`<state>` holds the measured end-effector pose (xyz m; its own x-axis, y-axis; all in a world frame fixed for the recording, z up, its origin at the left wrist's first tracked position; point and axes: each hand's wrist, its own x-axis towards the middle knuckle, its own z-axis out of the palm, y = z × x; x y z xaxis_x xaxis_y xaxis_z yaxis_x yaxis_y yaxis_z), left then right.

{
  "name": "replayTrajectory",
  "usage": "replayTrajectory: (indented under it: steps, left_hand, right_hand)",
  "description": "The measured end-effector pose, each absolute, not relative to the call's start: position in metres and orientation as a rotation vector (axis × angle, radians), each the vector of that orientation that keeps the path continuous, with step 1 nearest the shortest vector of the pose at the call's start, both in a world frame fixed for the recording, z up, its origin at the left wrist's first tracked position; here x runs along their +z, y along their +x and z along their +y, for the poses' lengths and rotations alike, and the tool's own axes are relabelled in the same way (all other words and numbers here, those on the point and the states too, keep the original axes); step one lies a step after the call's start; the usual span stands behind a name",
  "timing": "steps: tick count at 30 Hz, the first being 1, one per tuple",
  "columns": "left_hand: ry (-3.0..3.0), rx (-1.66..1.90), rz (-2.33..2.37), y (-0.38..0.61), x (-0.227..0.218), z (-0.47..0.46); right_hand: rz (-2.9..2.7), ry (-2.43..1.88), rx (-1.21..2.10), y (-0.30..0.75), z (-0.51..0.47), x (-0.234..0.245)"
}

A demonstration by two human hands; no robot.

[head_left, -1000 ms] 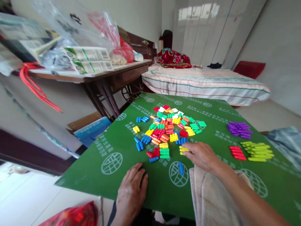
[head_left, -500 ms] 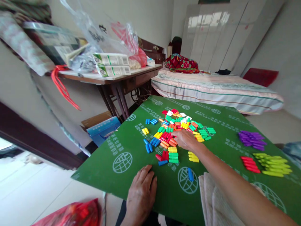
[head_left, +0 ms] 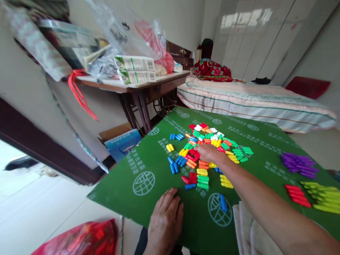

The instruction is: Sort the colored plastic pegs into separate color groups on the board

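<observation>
My left hand (head_left: 166, 216) lies flat near the front edge of a green board (head_left: 114, 187), its fingers loosely side by side with nothing under them that I can see. Stretched forward, my right hand (head_left: 208, 153) reaches into a spread of small plastic pieces shaped like pen caps. Its fingers are drawn together at the red pieces (head_left: 191, 156); whatever is between the fingertips is hidden. Around it lie orange pieces (head_left: 203, 165), green pieces (head_left: 203, 181), yellow pieces (head_left: 226, 181) and blue pieces (head_left: 174, 167). A lone blue piece (head_left: 223, 203) lies nearer to me.
Purple pieces (head_left: 299, 164), a red row (head_left: 297, 195) and lime-green pieces (head_left: 324, 198) lie to the right. A folded cloth (head_left: 249, 230) is under my right forearm. A loaded side table (head_left: 111, 86) stands left, a bed (head_left: 252, 99) behind, a red bag (head_left: 82, 237) on the floor.
The view has swung left, so the scene appears shifted right. Against the pieces, my right hand has moved slightly left and away from me. My left hand stays resting on the board.
</observation>
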<state>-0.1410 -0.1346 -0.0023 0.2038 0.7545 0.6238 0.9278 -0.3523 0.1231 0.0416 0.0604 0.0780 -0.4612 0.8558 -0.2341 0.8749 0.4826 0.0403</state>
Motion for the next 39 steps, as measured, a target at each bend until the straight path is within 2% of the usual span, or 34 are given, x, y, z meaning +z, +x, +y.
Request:
replayTrajectory:
  steps: [12,18,27,33,39]
  left_hand:
    - [-2.207,-0.901,-1.504,-0.147,-0.005,-0.129]
    - [-2.246,-0.935,-1.384,-0.156,-0.015,-0.114]
    - [-2.333,-0.885,-1.341,-0.164,-0.025,-0.107]
    - [-2.367,-0.987,-1.394,-0.164,-0.027,-0.105]
    - [-2.39,-0.958,-1.421,-0.164,-0.027,-0.105]
  right_hand:
    - [2.493,1.597,-0.099,0.047,0.04,0.087]
    - [2.484,1.928,-0.119,0.069,0.014,0.095]
    - [1.899,2.561,-0.206,0.163,-0.058,0.082]
    - [1.585,2.652,-0.224,0.206,-0.078,0.068]
    - [1.665,2.642,-0.328,0.214,-0.085,0.063]
